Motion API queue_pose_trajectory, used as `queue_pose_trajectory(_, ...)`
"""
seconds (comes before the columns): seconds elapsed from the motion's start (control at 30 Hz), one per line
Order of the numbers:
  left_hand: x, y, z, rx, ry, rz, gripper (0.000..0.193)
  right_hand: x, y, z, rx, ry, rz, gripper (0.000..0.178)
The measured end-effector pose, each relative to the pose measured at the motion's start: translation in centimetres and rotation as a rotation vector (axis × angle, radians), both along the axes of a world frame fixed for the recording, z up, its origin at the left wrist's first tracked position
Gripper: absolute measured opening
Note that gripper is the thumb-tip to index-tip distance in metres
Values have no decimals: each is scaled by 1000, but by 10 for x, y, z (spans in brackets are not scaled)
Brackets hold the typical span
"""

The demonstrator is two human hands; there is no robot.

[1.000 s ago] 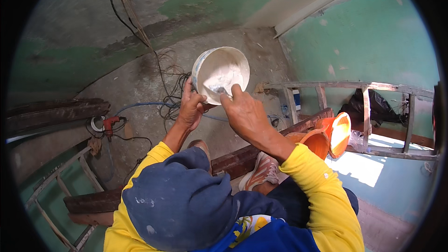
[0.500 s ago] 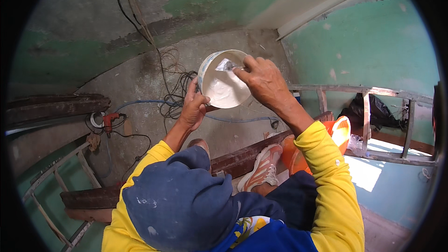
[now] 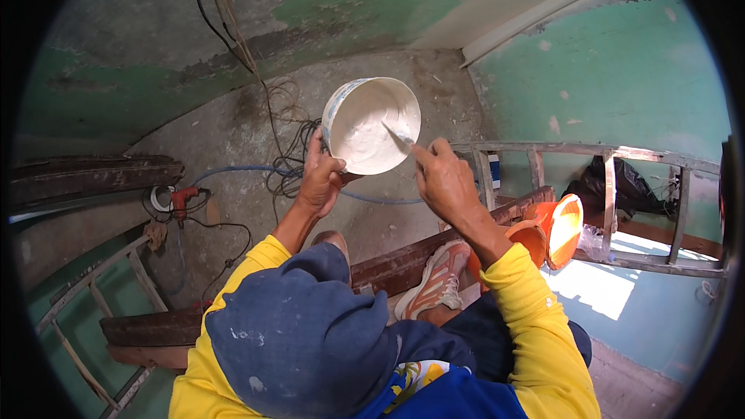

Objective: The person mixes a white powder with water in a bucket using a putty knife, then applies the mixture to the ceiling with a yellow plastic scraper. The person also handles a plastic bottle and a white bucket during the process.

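Note:
A round white plastic tub (image 3: 332,120) is tilted toward me, its inside coated with a creamy white paste (image 3: 371,136). My left hand (image 3: 319,177) grips the tub's near left side, with the thumb over the rim and the fingers behind the wall. In my right hand (image 3: 446,182), closed at the tub's right edge, is a putty knife (image 3: 396,136). The thin grey blade reaches into the tub and touches the paste, or nearly so. Its handle is hidden inside my fingers.
Orange buckets (image 3: 565,229) stand right of my foot, beside a brown beam (image 3: 403,264). A ladder (image 3: 609,194) lies at the right. Tangled black cables (image 3: 291,163) and a blue hose (image 3: 240,169) cross the concrete floor. A red drill (image 3: 182,200) lies at the left.
My right hand has moved down and toward me, bringing the putty knife from the tub's upper part to its lower right. The tub has shifted slightly up and turned a little.

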State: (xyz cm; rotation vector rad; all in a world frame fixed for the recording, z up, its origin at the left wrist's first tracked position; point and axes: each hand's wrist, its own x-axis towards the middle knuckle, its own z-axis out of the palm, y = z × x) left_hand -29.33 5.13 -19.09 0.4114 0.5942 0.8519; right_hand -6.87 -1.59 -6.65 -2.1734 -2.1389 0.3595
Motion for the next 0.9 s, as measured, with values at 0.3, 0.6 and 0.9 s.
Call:
queue_pose_trajectory(0.3, 7, 5, -1, 31, -30, -1, 92, -41, 30, 13, 62, -26, 25, 35)
queue_pose_trajectory(0.6, 4, 6, -3, 38, 17, -19, 89, -72, 44, 15, 142, -142, 89, 29)
queue_pose_trajectory(0.9, -1, 13, -8, 28, -28, 5, 89, -54, 39, 25, 262, -155, 125, 24)
